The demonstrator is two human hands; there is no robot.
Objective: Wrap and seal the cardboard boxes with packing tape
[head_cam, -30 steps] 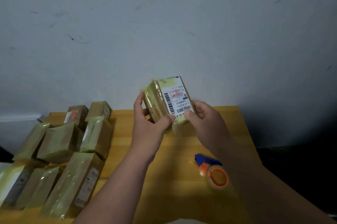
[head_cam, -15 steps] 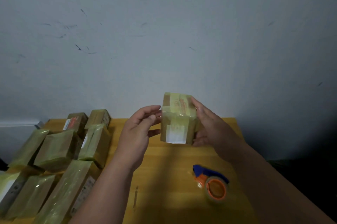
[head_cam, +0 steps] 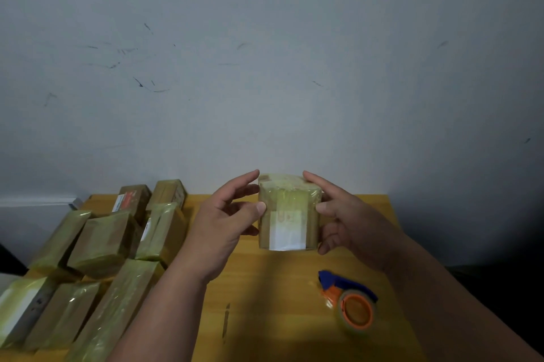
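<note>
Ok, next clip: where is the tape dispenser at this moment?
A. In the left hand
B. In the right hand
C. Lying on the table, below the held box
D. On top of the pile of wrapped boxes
C: the tape dispenser lies on the table, untouched, while the left hand and right hand hold the box between them.

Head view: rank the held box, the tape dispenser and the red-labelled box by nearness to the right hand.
From the right hand:
1. Held box, touching its fingers.
2. Tape dispenser, on the table below it.
3. Red-labelled box, far left, by the wall.
</note>
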